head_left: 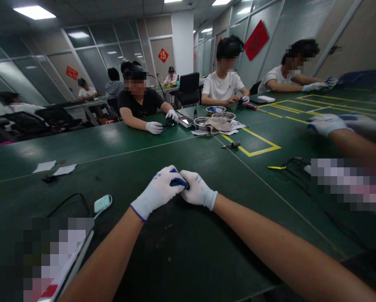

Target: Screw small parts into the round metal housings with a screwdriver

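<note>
Both of my hands wear white gloves and meet over the middle of the green table (118, 151). My left hand (158, 193) is curled around a small dark blue object (178, 182). My right hand (198, 191) closes on the same object from the other side, fingertips touching the left hand. Most of the object is hidden between the gloves, so I cannot make out what it is. Several tiny rings or screws (167, 227) lie on the table just in front of my forearms.
A small pale device (102, 203) with a black cable lies at left. A screwdriver (232, 145) rests by a yellow taped square (253, 142). Metal bowls (203, 122) and a cloth sit farther back. Gloved people sit across, and another person's arm (348, 142) reaches in at right.
</note>
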Motion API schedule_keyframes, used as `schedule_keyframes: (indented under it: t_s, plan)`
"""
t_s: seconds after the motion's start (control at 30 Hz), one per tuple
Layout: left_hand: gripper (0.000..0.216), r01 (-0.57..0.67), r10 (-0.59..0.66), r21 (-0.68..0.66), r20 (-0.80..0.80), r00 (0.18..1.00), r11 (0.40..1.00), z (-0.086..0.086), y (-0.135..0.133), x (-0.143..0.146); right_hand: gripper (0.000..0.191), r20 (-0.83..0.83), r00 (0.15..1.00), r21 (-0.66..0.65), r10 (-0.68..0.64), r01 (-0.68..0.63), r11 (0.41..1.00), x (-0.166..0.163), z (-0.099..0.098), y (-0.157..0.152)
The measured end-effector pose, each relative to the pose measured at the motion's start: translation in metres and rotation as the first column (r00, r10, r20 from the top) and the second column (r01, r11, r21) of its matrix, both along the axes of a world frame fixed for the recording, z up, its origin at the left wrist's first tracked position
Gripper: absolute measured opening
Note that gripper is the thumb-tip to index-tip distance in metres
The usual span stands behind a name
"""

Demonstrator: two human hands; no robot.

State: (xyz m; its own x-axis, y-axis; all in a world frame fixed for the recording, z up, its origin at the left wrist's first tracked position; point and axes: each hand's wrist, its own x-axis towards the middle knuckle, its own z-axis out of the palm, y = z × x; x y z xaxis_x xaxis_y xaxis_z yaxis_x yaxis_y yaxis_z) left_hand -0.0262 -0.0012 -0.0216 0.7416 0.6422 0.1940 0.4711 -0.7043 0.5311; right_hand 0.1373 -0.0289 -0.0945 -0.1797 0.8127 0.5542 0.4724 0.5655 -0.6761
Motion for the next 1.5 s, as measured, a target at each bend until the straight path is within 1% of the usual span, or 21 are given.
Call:
schedule_keyframes:
  t_s: [0.1,0.17,0.23,0.3,0.43,0.53,0.6,0.67,0.7,0.8,0.9,0.97,1.1,1.2,1.3,1.43,1.5]
  plan:
    - [0.013,-0.009,0.009,-0.001,0.011,1.0,1.0,-0.002,-0.001,0.001,0.015,-0.015,1.0,-0.014,-0.01,0.01,1.0,0.0,-0.001,0.001]
    - [0.014,-0.02,0.02,0.03,0.011,1.0,0.999,-0.002,-0.002,0.003,0.015,-0.029,0.999,-0.015,-0.02,0.02,1.0,0.0,-0.001,0.001]
    - [0.016,-0.029,0.029,0.06,0.003,1.0,0.998,-0.001,-0.003,0.004,0.015,-0.045,0.999,-0.014,-0.031,0.031,0.999,0.0,0.0,0.002]
    - [0.018,-0.015,0.015,0.055,-0.005,1.0,0.998,0.002,-0.003,0.003,0.015,-0.056,0.997,-0.016,-0.047,0.046,0.999,0.001,0.0,0.003]
    - [0.02,0.053,-0.051,-0.049,0.04,0.998,0.997,0.008,0.002,-0.002,0.013,-0.083,0.99,-0.016,-0.114,0.113,0.993,0.002,-0.001,0.006]
    - [0.026,0.082,-0.061,-0.147,0.136,0.989,0.986,0.009,0.009,-0.006,0.014,-0.12,0.983,0.002,-0.142,0.144,0.99,0.002,-0.003,0.01]
    - [0.031,0.063,-0.018,-0.19,0.232,0.973,0.98,0.006,0.015,-0.008,0.015,-0.128,0.981,0.02,-0.146,0.15,0.989,0.001,-0.006,0.014]
    - [0.033,-0.008,0.068,-0.193,0.307,0.949,0.981,0.0,0.022,-0.008,0.017,-0.13,0.976,0.035,-0.172,0.178,0.983,0.002,-0.008,0.017]
    - [0.033,-0.056,0.11,-0.175,0.317,0.942,0.983,-0.005,0.026,-0.009,0.018,-0.136,0.97,0.039,-0.199,0.206,0.978,0.003,-0.01,0.019]
    - [0.032,-0.17,0.185,-0.081,0.241,0.953,0.982,-0.025,0.035,-0.011,0.019,-0.171,0.937,0.009,-0.305,0.311,0.95,0.006,-0.013,0.023]
    - [0.034,-0.178,0.183,-0.05,0.117,0.976,0.983,-0.042,0.039,-0.013,0.019,-0.199,0.907,-0.063,-0.371,0.366,0.928,0.01,-0.015,0.026]
    - [0.035,-0.154,0.158,-0.067,0.062,0.985,0.986,-0.048,0.04,-0.014,0.019,-0.208,0.902,-0.087,-0.378,0.368,0.926,0.011,-0.014,0.027]
    - [0.03,-0.12,0.121,-0.082,0.007,0.993,0.989,-0.047,0.04,-0.016,0.02,-0.22,0.903,-0.084,-0.368,0.358,0.93,0.012,-0.013,0.027]
    - [0.023,-0.148,0.147,-0.079,-0.025,0.989,0.986,-0.044,0.041,-0.016,0.021,-0.229,0.903,-0.068,-0.363,0.357,0.932,0.013,-0.014,0.027]
    - [0.021,-0.185,0.182,-0.04,-0.073,0.981,0.982,-0.044,0.039,-0.013,0.021,-0.231,0.899,-0.053,-0.372,0.37,0.927,0.013,-0.015,0.028]
    - [0.02,-0.251,0.249,0.013,-0.182,0.951,0.968,-0.046,0.036,-0.004,0.021,-0.223,0.866,-0.084,-0.447,0.44,0.894,0.012,-0.016,0.03]
    - [0.018,-0.257,0.255,0.016,-0.208,0.944,0.966,-0.047,0.036,-0.001,0.02,-0.217,0.848,-0.11,-0.483,0.47,0.876,0.011,-0.015,0.031]
